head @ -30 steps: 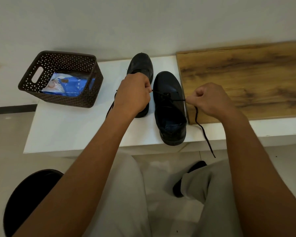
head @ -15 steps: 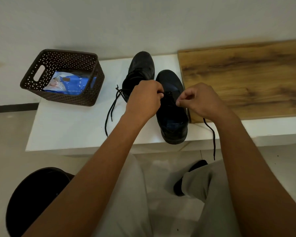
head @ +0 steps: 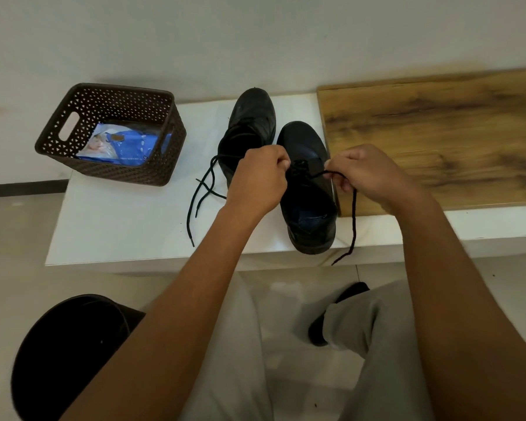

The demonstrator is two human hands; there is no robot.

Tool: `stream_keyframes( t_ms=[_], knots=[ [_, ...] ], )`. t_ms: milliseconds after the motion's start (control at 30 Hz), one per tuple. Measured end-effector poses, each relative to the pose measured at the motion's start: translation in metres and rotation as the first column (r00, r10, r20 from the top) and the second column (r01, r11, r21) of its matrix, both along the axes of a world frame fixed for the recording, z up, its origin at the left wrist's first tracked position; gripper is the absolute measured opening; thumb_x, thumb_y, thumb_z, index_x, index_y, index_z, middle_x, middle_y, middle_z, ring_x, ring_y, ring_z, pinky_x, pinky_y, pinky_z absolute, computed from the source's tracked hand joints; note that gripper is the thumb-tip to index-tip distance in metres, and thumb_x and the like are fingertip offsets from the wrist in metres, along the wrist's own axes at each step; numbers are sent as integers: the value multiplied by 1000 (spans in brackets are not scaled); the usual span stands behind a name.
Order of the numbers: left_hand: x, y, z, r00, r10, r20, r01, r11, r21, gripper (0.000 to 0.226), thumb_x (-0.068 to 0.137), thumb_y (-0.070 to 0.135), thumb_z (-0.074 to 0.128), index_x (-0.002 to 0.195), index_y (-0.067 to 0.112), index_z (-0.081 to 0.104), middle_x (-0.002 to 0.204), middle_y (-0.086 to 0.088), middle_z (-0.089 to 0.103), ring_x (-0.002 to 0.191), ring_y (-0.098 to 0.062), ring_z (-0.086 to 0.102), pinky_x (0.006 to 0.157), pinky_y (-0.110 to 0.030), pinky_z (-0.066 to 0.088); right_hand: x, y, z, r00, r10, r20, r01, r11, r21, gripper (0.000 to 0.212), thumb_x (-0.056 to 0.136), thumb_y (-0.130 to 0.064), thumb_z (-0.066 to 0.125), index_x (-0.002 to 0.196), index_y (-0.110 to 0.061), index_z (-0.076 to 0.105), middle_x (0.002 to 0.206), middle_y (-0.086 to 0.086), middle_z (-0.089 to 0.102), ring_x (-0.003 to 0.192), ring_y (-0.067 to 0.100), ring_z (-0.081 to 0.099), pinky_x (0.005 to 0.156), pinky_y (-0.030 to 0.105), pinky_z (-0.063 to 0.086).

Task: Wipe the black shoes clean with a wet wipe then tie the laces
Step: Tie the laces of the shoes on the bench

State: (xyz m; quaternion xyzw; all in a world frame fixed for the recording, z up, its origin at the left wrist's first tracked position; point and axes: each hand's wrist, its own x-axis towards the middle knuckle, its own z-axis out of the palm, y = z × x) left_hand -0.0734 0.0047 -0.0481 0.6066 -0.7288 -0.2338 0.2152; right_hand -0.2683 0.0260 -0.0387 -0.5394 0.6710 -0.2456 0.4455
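Note:
Two black shoes stand side by side on the white table (head: 119, 226), toes pointing away from me. The right shoe (head: 308, 189) is nearer to me; the left shoe (head: 251, 123) sits farther back with its loose laces (head: 202, 192) trailing over the table. My left hand (head: 257, 180) pinches one lace end at the right shoe's eyelets. My right hand (head: 368, 174) pinches the other lace (head: 353, 220), which runs taut from the eyelets and hangs down past the table's front edge.
A dark brown perforated basket (head: 110, 132) at the table's back left holds a blue wet-wipe pack (head: 125, 145). A wooden board (head: 438, 138) covers the table's right side. A black round stool (head: 70, 354) and my grey-trousered legs are below.
The hands came together over the right shoe and then spread slightly, the lace now taut between them. The left shoe's loose laces came into view as my left hand shifted right.

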Motion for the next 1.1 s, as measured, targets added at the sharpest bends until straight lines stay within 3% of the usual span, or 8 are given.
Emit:
stream_keyframes(
  t_ms=[100, 200, 467, 600, 733, 900, 1000, 1100],
  knots=[
    [-6, 4, -3, 999, 52, -6, -52, 999, -2, 21, 94, 34, 59, 81, 19, 63, 66, 4, 60, 59, -8, 59, 58, -26, 51, 11, 1, -2, 993, 62, -103, -64, 998, -24, 47, 96, -45, 68, 63, -12, 63, 53, -3, 51, 54, 13, 47, 60, 31, 37],
    [-9, 6, -10, 991, 125, -51, -125, 992, 4, 33, 93, 36, 61, 68, 16, 54, 59, 4, 54, 51, -8, 52, 49, -23, 41, 16, 0, -8, 994, 11, -112, -17, 999, -48, 50, 95, -33, 69, 54, -16, 46, 43, -11, 32, 42, 8, 31, 52, 28, 29],
    [-6, 3, -15, 978, 174, -119, -168, 984, 54, 33, 94, 28, 60, 67, 13, 49, 59, 5, 50, 50, -7, 44, 50, -23, 39, 9, 0, -20, 982, -162, -99, 152, 983, -102, 46, 90, -18, 64, 50, -17, 41, 48, -5, 34, 43, 8, 30, 52, 26, 33],
    [4, 6, -13, 974, 85, -209, -63, 992, 113, 36, 98, 29, 53, 69, 8, 50, 56, 3, 46, 48, -7, 41, 50, -24, 36, 2, 0, -18, 989, -133, 57, 134, 991, -19, 37, 98, -33, 63, 71, -9, 56, 66, 2, 38, 58, 12, 38, 63, 32, 35],
    [21, 9, -3, 853, 96, -513, 60, 958, 279, 38, 99, 31, 50, 72, 8, 61, 66, -6, 62, 57, -13, 52, 61, -33, 48, -4, 5, -3, 942, -105, 318, 97, 994, 43, 31, 106, -35, 53, 83, -20, 65, 80, 0, 49, 76, 14, 45, 68, 31, 36],
    [24, 8, 10, 729, 84, -679, 163, 942, 292, 24, 101, 15, 49, 101, 3, 70, 111, 0, 72, 107, -13, 66, 93, -33, 54, 10, 6, 10, 784, -149, 603, 174, 985, 17, 23, 109, -19, 45, 95, -17, 63, 115, 12, 74, 102, 17, 68, 73, 30, 45],
    [19, 8, 12, 663, 120, -739, 86, 968, 235, 22, 99, 13, 52, 102, 4, 71, 105, -4, 74, 104, -17, 67, 97, -41, 53, 17, 5, 10, 744, -108, 659, 154, 988, -12, 23, 109, -18, 44, 98, -13, 64, 104, 12, 74, 99, 22, 71, 69, 28, 45],
    [7, 4, 11, 564, 182, -806, -14, 977, 211, 24, 97, 19, 57, 96, 0, 72, 96, -13, 73, 97, -28, 69, 94, -47, 54, 25, 0, 5, 824, -147, 547, 234, 968, -93, 25, 107, -30, 55, 98, -12, 71, 87, 5, 71, 80, 16, 67, 61, 23, 42]
  ],
)
